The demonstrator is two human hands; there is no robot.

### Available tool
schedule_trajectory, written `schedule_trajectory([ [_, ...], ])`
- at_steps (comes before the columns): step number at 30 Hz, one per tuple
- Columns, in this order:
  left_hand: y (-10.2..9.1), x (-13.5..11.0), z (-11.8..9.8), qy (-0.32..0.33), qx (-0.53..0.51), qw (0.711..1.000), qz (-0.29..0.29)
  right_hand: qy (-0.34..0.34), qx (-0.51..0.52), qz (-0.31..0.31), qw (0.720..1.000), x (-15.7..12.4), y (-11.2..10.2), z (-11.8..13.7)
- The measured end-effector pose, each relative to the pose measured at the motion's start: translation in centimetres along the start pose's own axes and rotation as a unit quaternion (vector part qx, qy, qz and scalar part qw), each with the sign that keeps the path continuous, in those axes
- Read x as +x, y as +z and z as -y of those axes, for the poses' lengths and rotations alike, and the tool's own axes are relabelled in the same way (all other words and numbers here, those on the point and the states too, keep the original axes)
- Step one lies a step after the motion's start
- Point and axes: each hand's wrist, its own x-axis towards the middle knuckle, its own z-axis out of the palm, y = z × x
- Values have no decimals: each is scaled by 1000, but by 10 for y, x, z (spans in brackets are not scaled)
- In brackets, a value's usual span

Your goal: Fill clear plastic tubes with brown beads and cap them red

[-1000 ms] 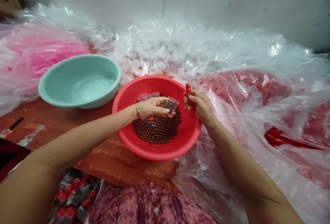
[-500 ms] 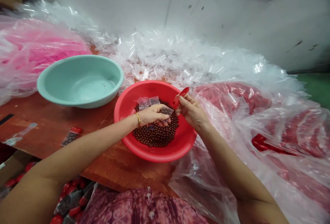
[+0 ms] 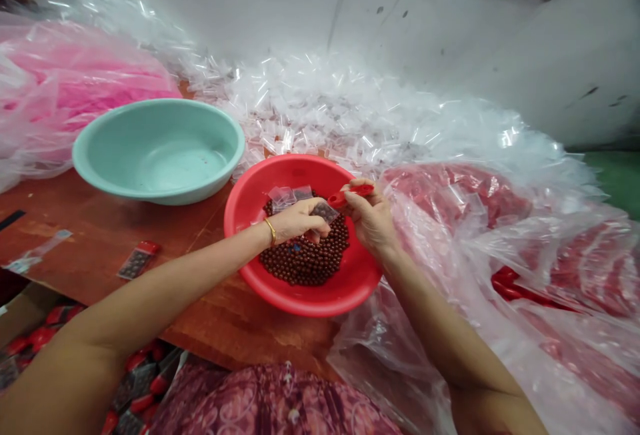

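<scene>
A red basin on the wooden table holds a heap of dark brown beads. Over the beads my left hand pinches a small clear bag with beads inside. My right hand is closed on a red plastic piece, holding it against the bag's open end. Two empty clear bags lie at the far side of the bead heap.
A pale green basin stands to the left. A filled bag with a red top lies on the table. Heaps of small clear bags, a pink sack, sacks of red pieces surround the basins.
My right hand has brought the red piece down from upright to level, against the bag in my left hand. One filled bag now lies on the table at left.
</scene>
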Motion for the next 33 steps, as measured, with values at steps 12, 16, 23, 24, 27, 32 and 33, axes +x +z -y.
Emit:
schedule_trajectory([
  [12, -2, 0, 4, 56, 5, 998, 8, -98, -224, 161, 956, -17, -18, 14],
  [16, -1, 0, 3, 52, 14, 999, -3, -42, -229, 201, 952, -18, -14, 16],
  [23, 2, -1, 1, 71, 87, 993, -20, -61, -266, 123, 954, -18, -14, 14],
  [24, 3, 0, 2, 85, 106, 990, -35, -54, -256, 119, 958, -20, -13, 14],
  [27, 2, 2, 7, 116, 142, 980, -69, -20, -226, 123, 966, -26, -9, 10],
  [32, -1, 1, 10, 130, 210, 964, -101, -49, -265, 135, 953, -33, -9, -2],
  [33, -1, 0, 10, 131, 222, 960, -106, -68, -288, 142, 945, -33, -10, -2],
])
